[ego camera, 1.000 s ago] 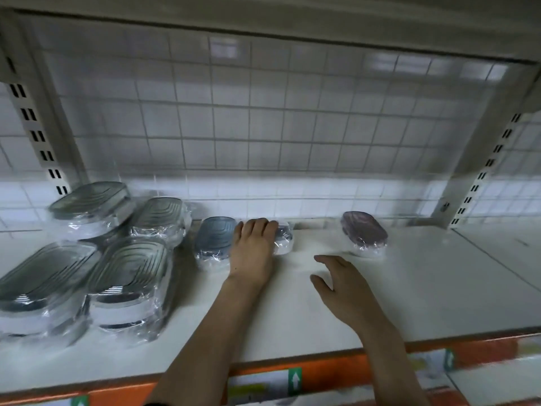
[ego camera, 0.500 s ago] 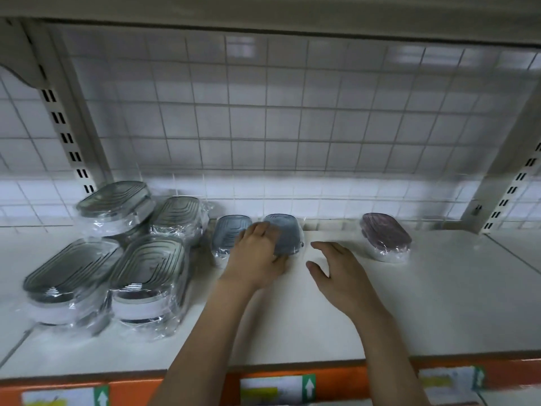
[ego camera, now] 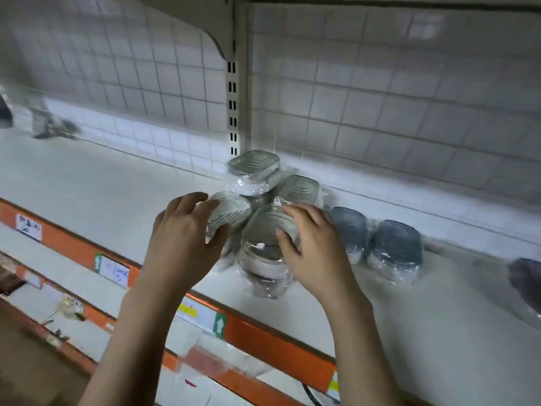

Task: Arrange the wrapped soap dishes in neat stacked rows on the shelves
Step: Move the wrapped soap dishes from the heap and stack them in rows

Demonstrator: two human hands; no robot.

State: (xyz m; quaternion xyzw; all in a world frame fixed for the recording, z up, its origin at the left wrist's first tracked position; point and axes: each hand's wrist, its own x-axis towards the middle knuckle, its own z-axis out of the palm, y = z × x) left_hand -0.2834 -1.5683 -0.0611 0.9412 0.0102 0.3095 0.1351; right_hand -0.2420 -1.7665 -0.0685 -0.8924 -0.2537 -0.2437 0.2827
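Observation:
Grey soap dishes in clear wrap stand in stacks on the white shelf (ego camera: 87, 186). My left hand (ego camera: 187, 238) grips the front left grey stack (ego camera: 231, 212), fingers over its top and thumb on its near side. My right hand (ego camera: 316, 250) grips the front right grey stack (ego camera: 263, 259), with its thumb on the lid. Behind them stand two more grey stacks (ego camera: 254, 168), (ego camera: 301, 187), close together and at differing angles. Two blue wrapped dishes (ego camera: 349, 230), (ego camera: 395, 247) sit side by side just right of my right hand. A purple dish (ego camera: 527, 276) shows blurred at the right edge.
A slotted upright post (ego camera: 233, 98) rises behind the grey stacks against a wire-grid back wall. The shelf's orange front edge (ego camera: 263, 338) carries price labels. A blurred dark item (ego camera: 49, 124) sits far left on the shelf. A lower shelf (ego camera: 44, 303) shows below.
Both hands left the blue dishes and moved left onto the front grey stacks. The view swung, so the grey stacks now sit in the middle and the purple dish at the right edge.

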